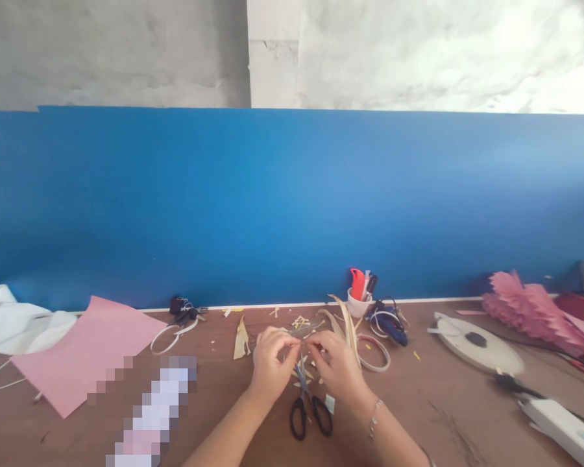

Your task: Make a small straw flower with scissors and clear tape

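My left hand (274, 360) and my right hand (335, 364) meet closely over the middle of the table. Both are closed in a pinch, thumb against fingers, and something very thin seems to run between the fingertips, too fine to name. Just below them lie scissors (298, 418) with black handles, blades partly opened and pointing away from me. Pale dried husk-like strips and scraps (300, 322) are scattered around the hands. One larger pale piece (241, 338) lies to the left, and a long curled strip (349, 324) rises beside my right hand.
A white cup (357, 303) with a red-handled tool and pens stands by the blue partition (292, 207). Pink paper (85, 350) and keys (185, 312) lie left. Tape (382, 366), a pale oval device (481, 344), a power strip (564, 428) and pink pleated paper (530, 311) lie right.
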Motion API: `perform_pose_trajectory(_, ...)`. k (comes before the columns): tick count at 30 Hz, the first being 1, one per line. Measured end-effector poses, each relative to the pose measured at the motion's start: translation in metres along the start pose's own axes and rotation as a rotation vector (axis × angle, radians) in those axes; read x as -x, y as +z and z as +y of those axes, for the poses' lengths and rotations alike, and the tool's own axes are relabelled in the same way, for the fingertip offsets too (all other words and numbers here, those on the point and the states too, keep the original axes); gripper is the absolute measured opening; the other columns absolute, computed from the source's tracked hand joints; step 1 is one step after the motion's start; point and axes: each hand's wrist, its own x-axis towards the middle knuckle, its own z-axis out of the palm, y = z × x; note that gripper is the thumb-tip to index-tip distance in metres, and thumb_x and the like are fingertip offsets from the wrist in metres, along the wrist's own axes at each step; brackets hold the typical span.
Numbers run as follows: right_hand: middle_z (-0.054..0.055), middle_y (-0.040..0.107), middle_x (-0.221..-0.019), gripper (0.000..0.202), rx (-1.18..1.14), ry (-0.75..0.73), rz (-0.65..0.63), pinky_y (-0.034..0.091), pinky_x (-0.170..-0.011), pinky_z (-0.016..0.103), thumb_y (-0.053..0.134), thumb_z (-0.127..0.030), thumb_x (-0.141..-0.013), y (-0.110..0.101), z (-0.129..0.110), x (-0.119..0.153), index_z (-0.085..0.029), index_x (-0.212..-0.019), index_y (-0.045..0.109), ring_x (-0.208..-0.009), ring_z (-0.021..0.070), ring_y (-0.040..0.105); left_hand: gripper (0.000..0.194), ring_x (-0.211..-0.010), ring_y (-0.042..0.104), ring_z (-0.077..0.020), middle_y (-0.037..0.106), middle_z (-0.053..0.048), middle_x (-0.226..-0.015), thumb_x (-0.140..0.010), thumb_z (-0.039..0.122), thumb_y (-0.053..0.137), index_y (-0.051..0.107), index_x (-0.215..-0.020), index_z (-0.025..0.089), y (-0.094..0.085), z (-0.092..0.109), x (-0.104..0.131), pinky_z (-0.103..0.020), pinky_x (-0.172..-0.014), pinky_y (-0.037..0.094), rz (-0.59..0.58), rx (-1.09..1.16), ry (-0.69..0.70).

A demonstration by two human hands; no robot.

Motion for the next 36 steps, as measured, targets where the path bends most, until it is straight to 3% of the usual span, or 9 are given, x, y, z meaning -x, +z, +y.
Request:
perform_pose_trajectory(4,0.004,0.065,-0.073,0.017,-0.003,0.017,0.007,0.047,-0.063,0.029,0.047,-0.019,-0.086,0.001,0.001,0.0,-0.021,-0.081,0.062,-0.07,0.0185,0.06,0.012,-0.075,0.058,-0.0189,0.067,-0.002,-0.07,-0.08,0.02,0.056,0.064,-0.071,0.021,-0.001,0.0,0.0,-0.034,-0.073,0.043,-0.001,0.019,-0.017)
perform_pose_trajectory(9,0.005,0.066,-0.076,0.017,-0.014,0.018,0.027,0.048,-0.062,0.03,0.046,-0.02,-0.086,0.002,0.006,0.0,-0.02,-0.083,0.062,-0.071,0.0191,0.06,0.01,-0.084,0.057,-0.0206,0.067,-0.005,-0.083,-0.08,0.019,0.055,0.064,-0.084,0.021,-0.001,-0.005,0.0,-0.037,-0.078,0.044,-0.004,0.091,-0.047)
perform_pose_trajectory(13,0.006,0.066,-0.076,0.016,-0.003,0.01,0.031,0.048,-0.063,0.03,0.046,-0.019,-0.085,0.002,0.007,0.0,-0.02,-0.083,0.062,-0.072,0.0194,0.061,0.012,-0.081,0.057,-0.0201,0.066,-0.004,-0.077,-0.082,0.02,0.052,0.062,-0.076,0.02,-0.002,-0.006,-0.001,-0.036,-0.077,0.045,-0.003,0.116,-0.066)
perform_pose_trajectory(17,0.006,0.066,-0.077,0.017,0.03,0.005,0.03,0.048,-0.063,0.03,0.046,-0.016,-0.084,0.001,0.005,0.0,-0.02,-0.084,0.062,-0.073,0.0199,0.061,0.016,-0.083,0.058,-0.0204,0.065,-0.005,-0.083,-0.077,0.016,0.054,0.062,-0.091,0.02,-0.005,-0.004,-0.001,-0.037,-0.079,0.045,-0.024,0.147,-0.071)
perform_pose_trajectory(21,0.005,0.065,-0.076,0.016,0.06,0.009,0.015,0.048,-0.066,0.032,0.046,-0.014,-0.083,0.0,0.005,0.0,-0.02,-0.082,0.061,-0.074,0.0201,0.06,0.01,-0.081,0.057,-0.0197,0.064,-0.004,-0.077,-0.081,0.021,0.052,0.061,-0.077,0.02,-0.004,-0.002,-0.002,-0.035,-0.077,0.044,-0.033,0.14,-0.103)
perform_pose_trajectory(28,0.008,0.063,-0.097,0.027,0.12,-0.117,-0.001,0.045,-0.077,0.036,0.052,-0.013,-0.079,-0.001,-0.003,-0.001,-0.019,-0.105,0.056,-0.092,0.0233,0.056,0.016,-0.072,0.056,-0.0168,0.06,0.0,-0.068,-0.078,0.025,0.053,0.058,-0.064,0.019,0.002,-0.003,-0.004,-0.028,-0.069,0.042,-0.092,0.281,-0.359)
perform_pose_trajectory(32,0.005,0.065,-0.084,0.013,0.15,-0.183,0.01,0.042,-0.072,0.034,0.051,-0.013,-0.082,0.001,-0.008,-0.002,-0.02,-0.089,0.059,-0.082,0.0209,0.056,0.016,-0.067,0.053,-0.0151,0.057,0.002,-0.063,-0.076,0.027,0.055,0.058,-0.063,0.018,0.005,-0.004,-0.005,-0.026,-0.067,0.041,-0.152,0.394,-0.465)
perform_pose_trajectory(36,0.004,0.065,-0.077,0.011,0.188,-0.236,0.048,0.038,-0.069,0.032,0.051,-0.014,-0.084,0.002,-0.007,-0.002,-0.02,-0.078,0.059,-0.078,0.0192,0.056,0.017,-0.063,0.051,-0.0137,0.055,0.003,-0.06,-0.074,0.029,0.056,0.058,-0.062,0.017,0.005,-0.002,-0.005,-0.024,-0.065,0.04,-0.164,0.46,-0.522)
